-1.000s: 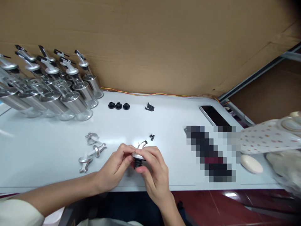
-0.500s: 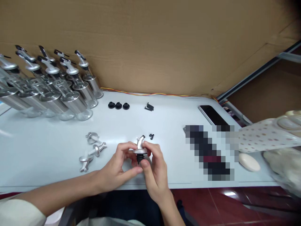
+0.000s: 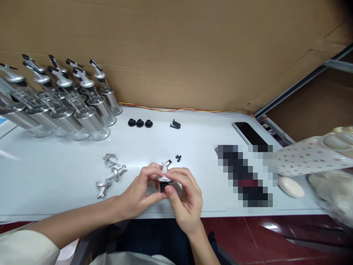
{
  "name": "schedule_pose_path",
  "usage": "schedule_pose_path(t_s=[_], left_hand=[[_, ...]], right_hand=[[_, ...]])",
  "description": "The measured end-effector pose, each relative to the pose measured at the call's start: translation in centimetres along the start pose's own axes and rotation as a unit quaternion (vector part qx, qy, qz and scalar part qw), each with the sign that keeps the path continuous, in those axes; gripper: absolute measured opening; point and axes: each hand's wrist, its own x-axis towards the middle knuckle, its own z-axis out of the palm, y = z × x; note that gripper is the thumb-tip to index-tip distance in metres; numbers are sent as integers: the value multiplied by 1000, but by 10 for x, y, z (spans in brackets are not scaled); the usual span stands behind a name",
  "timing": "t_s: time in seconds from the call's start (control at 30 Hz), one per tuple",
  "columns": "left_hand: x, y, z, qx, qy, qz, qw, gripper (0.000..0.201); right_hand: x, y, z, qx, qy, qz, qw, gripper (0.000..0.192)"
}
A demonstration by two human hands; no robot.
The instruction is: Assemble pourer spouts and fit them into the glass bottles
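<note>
Both my hands, left [image 3: 142, 189] and right [image 3: 184, 198], pinch one silver metal pourer spout with its black rubber stopper [image 3: 164, 177] just above the white counter [image 3: 55, 176]; I judge the stopper could seat crooked if my thumbs push unevenly

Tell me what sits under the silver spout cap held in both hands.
A black stopper shows beneath the silver spout cap; the left hand and right hand cover its sides and bottom.

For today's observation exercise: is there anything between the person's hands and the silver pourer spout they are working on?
Nothing visible. The left hand and right hand both already grip the silver pourer spout directly, above the white table. The loose silver parts lie off to the left.
</note>
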Motion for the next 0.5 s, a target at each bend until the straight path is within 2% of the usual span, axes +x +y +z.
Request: schedule_pose_path(t_s=[0.07, 0.23, 0.4, 0.5], left_hand=[[1, 0, -1, 6, -11, 10, 1000, 33], [-2, 1, 0, 16, -34, -37, 999, 30], [-2, 0, 2, 13, -41, 40, 998, 35], [-2, -1, 1, 19, -41, 58, 997, 36]], right_hand=[[0, 0, 0, 2, 0, 3, 1000, 37], [-1, 1, 2, -37, 25, 48, 998, 34], [-3, 5, 6, -103, 79, 56, 990, 31], [3, 3, 5, -141, 112, 76, 981, 22]])
